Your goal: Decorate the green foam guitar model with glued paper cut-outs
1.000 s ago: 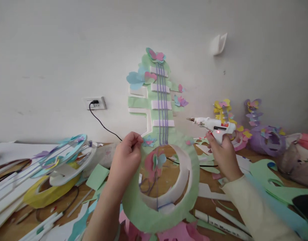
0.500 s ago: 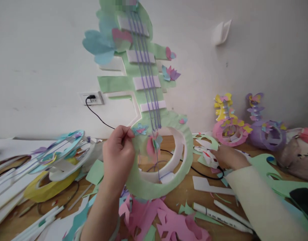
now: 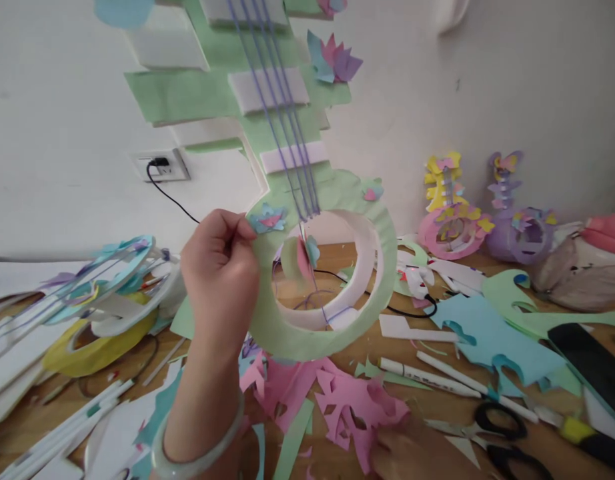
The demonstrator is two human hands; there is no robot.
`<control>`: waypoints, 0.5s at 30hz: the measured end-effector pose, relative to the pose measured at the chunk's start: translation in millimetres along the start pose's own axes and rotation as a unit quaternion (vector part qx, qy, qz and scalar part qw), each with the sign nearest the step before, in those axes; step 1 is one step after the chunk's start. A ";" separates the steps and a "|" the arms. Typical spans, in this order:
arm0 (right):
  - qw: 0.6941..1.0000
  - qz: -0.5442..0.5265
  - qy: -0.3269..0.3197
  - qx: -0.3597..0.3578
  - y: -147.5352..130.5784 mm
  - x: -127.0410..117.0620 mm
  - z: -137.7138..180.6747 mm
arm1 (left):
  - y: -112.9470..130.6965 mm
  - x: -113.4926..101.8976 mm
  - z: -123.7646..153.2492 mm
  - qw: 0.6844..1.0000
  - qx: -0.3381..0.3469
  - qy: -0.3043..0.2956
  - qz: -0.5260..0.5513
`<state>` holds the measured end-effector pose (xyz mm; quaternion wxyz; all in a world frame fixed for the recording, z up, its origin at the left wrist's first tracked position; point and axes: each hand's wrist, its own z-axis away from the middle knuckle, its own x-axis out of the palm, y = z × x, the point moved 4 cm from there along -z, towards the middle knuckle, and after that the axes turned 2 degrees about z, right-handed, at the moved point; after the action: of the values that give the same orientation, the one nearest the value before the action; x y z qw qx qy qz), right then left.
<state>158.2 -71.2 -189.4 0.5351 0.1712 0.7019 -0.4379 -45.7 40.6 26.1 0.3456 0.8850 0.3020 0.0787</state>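
Green paper guitar [image 3: 287, 200], lifted upright above the middle of the surface [image 3: 487, 427], pinched at its ring's edge by the left hand [image 3: 220, 267]. Right hand [image 3: 412, 453] rests near the front edge on pink scraps [image 3: 357, 407], grip unclear. A one-point pinch could let the tall neck tip and crease.

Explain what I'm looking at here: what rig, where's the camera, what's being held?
No machine here: a person works with bare hands, filmed by one camera worn on the head, looking forward and down. The left hand pinches the rim of a green paper-and-foam guitar craft, lifted upright off the table, purple strings running up its neck. The right hand is low at the bottom edge, blurred, resting near pink paper cutouts; whether it holds anything cannot be told. The wooden table carries paper scraps, white pens, black-handled scissors, a blue cutout, and finished pink and purple guitar crafts by the wall.
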 end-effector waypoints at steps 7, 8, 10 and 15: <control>0.985 0.160 0.004 -0.057 0.3 8.7 8.7 | 20.8 1.0 8.7 0.999 -0.007 -0.021 0.050; 0.982 0.174 0.018 -0.067 -0.5 9.7 8.9 | 24.5 1.4 11.0 0.998 -0.006 -0.023 0.054; 0.975 0.205 0.022 -0.088 -1.5 11.8 9.9 | 30.9 3.8 15.6 0.997 -0.005 -0.027 0.067; 0.989 0.131 -0.044 -0.045 0.6 4.9 9.4 | 38.1 20.5 19.8 0.992 -0.037 -0.055 0.104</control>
<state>162.5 -79.5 -194.6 0.6250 0.2180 0.6684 -0.3391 -4.0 19.4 35.0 0.3842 0.9013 0.1851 0.0763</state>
